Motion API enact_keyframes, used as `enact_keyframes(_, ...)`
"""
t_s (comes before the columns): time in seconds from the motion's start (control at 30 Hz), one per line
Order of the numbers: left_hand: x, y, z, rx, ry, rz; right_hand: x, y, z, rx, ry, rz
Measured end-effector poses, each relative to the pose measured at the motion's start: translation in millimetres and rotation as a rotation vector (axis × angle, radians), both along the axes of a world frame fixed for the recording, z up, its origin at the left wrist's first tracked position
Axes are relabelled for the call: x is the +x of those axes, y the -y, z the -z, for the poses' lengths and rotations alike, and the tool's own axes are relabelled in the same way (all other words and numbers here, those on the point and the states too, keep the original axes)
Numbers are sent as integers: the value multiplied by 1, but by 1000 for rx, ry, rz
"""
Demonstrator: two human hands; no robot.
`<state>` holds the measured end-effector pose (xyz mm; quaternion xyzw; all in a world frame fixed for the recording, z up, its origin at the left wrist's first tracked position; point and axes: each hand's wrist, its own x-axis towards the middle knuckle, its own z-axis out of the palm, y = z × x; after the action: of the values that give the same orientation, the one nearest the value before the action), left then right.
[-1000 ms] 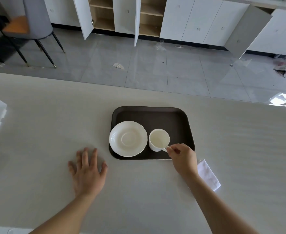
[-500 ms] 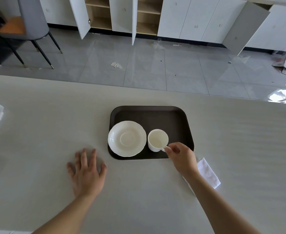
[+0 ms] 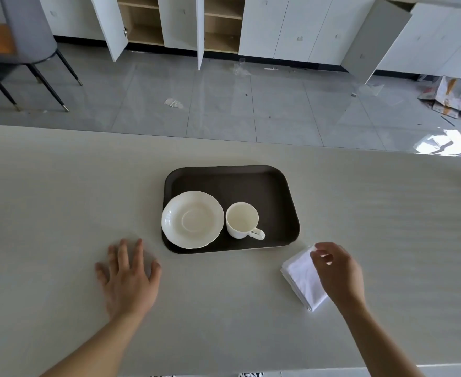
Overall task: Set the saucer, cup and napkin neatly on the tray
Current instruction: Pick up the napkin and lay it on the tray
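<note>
Fingers of the right hand [image 3: 336, 270] curl loosely over the far corner of the folded white napkin [image 3: 302, 278], thumb and forefinger bent toward each other with a gap between them; whether they have actually pinched the cloth cannot be told, so the hand reads as half open and at most touching it. The napkin lies flat on the pale counter [image 3: 60, 186] under and just left of that hand, outside the tray [image 3: 251, 183], whose near right corner sits just beyond the fingertips. On the tray, up and to the left of the right hand, the white cup [image 3: 241, 220] stands upright with its handle turned toward the hand, apart from it. The scalloped saucer [image 3: 192, 219] lies beside the cup on its far side from the right hand, its rim overhanging the tray's left edge. The left hand [image 3: 130, 276] rests palm down on the counter, fingers spread and holding nothing, near the saucer's near left edge but not touching it.
</note>
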<state>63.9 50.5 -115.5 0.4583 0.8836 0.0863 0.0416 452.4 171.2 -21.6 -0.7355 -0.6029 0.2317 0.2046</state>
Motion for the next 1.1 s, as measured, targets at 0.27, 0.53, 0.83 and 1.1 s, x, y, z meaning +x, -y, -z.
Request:
enact_keyframes(0.27, 1, 0, -3, 20, 8, 3, 20, 11, 12, -310, 393, -97)
enact_keyframes(0.53, 0, 0, -1, 17, 10, 9, 15, -1, 12, -367, 427, -102)
enact_keyframes(0.83, 3, 0, -7, 28, 17, 3, 18, -3, 4, -330, 121, -18)
enact_keyframes(1.1, 1, -1, -3, 6, 20, -1, 14, -42, -39, -172, -198, 21)
